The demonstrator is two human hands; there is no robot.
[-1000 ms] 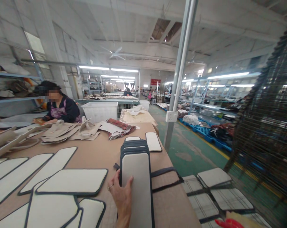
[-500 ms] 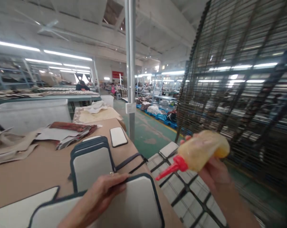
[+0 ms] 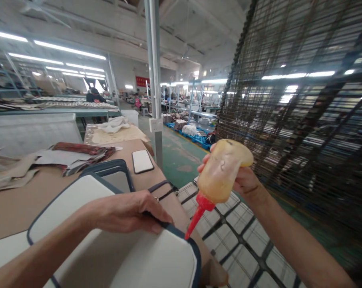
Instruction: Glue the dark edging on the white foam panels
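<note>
My left hand [image 3: 133,212] pinches the top edge of a white panel with dark blue edging [image 3: 157,260], tilted up toward me at the bottom of the view. My right hand [image 3: 247,180] is wrapped around a yellowish squeeze bottle [image 3: 219,172], tipped with its red nozzle [image 3: 199,218] pointing down. The nozzle's tip meets the blue edging near the panel's upper right corner. Another white, blue-edged panel [image 3: 76,196] slants behind my left wrist. Farther back, similar panels form a stack [image 3: 124,182], partly hidden.
A small dark-edged white panel [image 3: 142,161] lies near the brown table's [image 3: 139,146] far edge. Fabric scraps [image 3: 70,156] sit at left. Beside the table stands a rack of pale panels [image 3: 241,218]. A metal pole [image 3: 154,80] and wire racks [image 3: 277,100] rise beyond.
The bottle has swung down and left, so its nozzle now touches the panel's edging. My left hand has moved up and right along with the panel, and the view has shifted.
</note>
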